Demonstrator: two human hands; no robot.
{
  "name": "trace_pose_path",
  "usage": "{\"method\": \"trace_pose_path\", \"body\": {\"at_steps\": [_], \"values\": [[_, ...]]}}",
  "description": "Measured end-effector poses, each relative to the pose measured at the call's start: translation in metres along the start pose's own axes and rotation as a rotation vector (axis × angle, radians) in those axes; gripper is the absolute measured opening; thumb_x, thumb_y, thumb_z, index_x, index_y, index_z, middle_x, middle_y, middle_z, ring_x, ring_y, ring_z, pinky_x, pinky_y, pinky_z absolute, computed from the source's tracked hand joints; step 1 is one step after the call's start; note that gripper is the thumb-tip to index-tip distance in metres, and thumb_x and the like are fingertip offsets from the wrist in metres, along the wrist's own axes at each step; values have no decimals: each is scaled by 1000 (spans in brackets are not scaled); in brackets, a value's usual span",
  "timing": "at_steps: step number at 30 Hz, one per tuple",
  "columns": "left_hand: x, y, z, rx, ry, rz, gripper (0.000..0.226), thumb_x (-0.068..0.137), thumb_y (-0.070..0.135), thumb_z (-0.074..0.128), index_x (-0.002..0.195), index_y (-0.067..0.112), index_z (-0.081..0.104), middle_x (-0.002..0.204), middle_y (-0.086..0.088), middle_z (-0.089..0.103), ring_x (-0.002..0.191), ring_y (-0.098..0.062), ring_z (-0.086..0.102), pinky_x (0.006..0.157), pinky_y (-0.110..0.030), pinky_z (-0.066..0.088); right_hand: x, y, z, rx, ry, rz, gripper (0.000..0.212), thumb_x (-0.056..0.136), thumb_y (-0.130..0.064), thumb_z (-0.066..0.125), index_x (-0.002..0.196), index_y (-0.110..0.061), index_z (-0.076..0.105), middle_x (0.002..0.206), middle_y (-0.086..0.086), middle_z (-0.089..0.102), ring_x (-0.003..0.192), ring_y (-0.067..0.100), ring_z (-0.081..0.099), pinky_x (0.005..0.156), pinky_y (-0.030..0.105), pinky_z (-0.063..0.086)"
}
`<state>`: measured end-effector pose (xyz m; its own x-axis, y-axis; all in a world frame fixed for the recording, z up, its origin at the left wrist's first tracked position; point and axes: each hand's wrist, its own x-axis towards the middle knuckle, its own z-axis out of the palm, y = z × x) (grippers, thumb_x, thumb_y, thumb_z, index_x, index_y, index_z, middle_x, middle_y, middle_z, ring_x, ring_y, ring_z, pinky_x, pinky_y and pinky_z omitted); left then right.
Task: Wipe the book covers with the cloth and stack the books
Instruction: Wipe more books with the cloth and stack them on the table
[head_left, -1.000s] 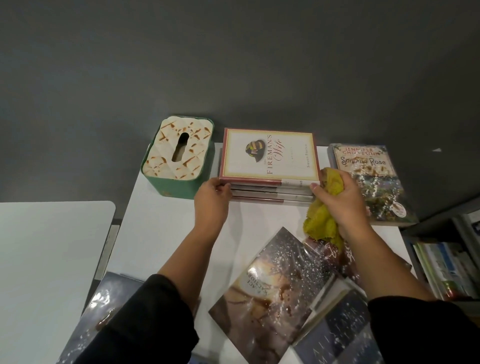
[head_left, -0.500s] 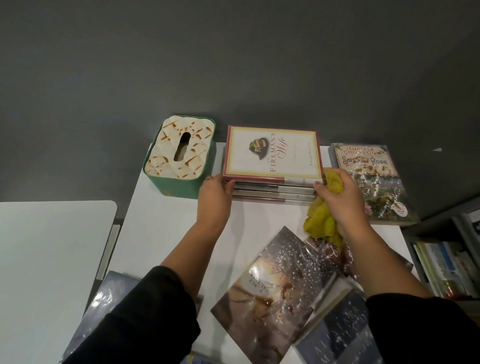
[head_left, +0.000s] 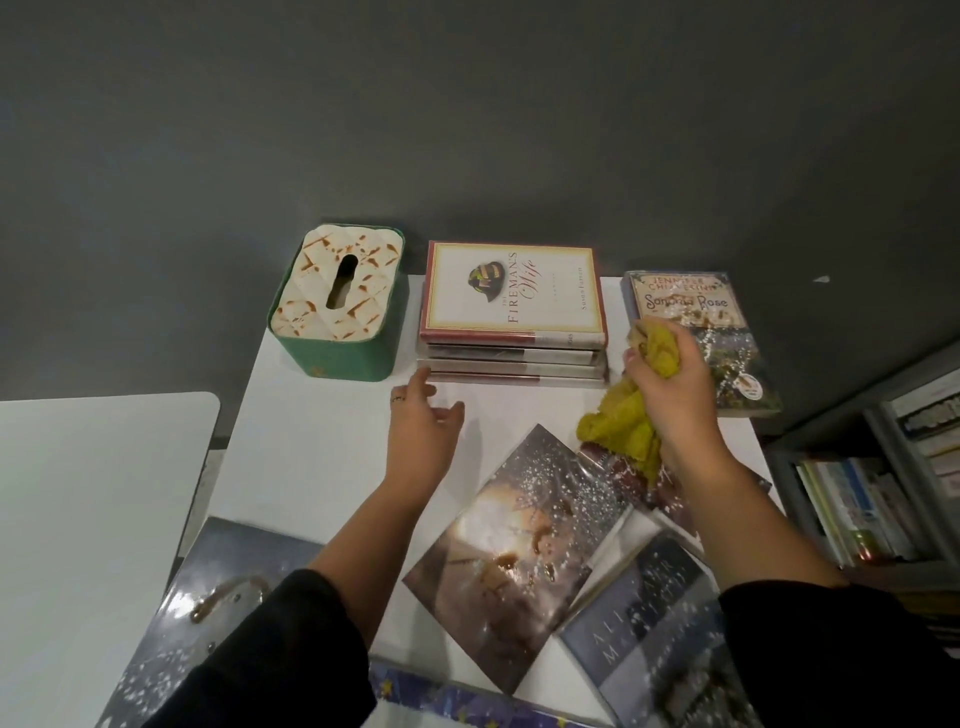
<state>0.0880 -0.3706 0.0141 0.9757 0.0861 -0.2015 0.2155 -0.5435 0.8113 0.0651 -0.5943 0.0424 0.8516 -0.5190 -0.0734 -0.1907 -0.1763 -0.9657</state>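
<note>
The left hand (head_left: 423, 434) is off the stack (head_left: 511, 358) now, drawn back a little over the table (head_left: 322, 441), fingers loose, one fingertip just near the stack's lower left corner. The right hand (head_left: 670, 384), gripping the cloth (head_left: 628, 421), has also left the stack's right edge and sits just beside it, over the edge of the Sonoma Rose book (head_left: 696, 312).

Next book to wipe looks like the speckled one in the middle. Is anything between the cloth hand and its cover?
Nothing visible: the right hand holds the yellow cloth just beyond the speckled book's bare cover.
</note>
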Motion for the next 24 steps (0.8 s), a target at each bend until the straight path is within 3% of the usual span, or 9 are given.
{"method": "trace_pose_path", "body": {"at_steps": [4,8,12,15,18,24], "values": [[-30,-2,0,110,-83,9,55,93,23,59,143,16,37,143,-13,39,106,-22,61,88,-24,45,-22,-22,-18,69,46,-52,36,89,-11,62,120,-26,56,108,-14,59,101,10,57,77,22,51],[-57,-3,-5,195,-106,60,58,93,25,58,145,14,34,147,-14,33,118,-25,55,98,-29,42,-49,-37,-33,65,-1,-76,36,88,-13,63,119,-31,56,102,-25,55,98,-1,54,86,31,51],[-94,-8,-9,234,-111,100,61,93,25,58,146,12,31,146,-14,31,126,-27,47,105,-34,40,-84,-42,-46,69,-60,-120,35,87,-13,64,115,-33,57,111,-16,59,104,8,57,87,34,53],[-125,-16,-13,231,-106,68,62,93,23,59,147,10,30,146,-16,30,127,-28,45,106,-34,37,-110,-38,-52,89,-120,-129,34,88,-12,64,116,-31,57,114,-7,61,101,9,59,79,28,54],[-151,-27,-20,262,-87,53,61,93,23,57,146,9,30,146,-17,30,124,-30,47,102,-32,35,-133,-35,-52,99,-178,-145,35,87,-9,64,110,-34,56,106,-9,61,93,3,60,74,19,53],[-197,-52,-38,292,-56,47,62,93,23,59,146,7,30,147,-18,29,127,-31,43,103,-30,33,-181,-17,-58,53,-272,-106,36,86,-10,65,113,-32,57,112,-6,62,100,9,60,79,26,53]]}}
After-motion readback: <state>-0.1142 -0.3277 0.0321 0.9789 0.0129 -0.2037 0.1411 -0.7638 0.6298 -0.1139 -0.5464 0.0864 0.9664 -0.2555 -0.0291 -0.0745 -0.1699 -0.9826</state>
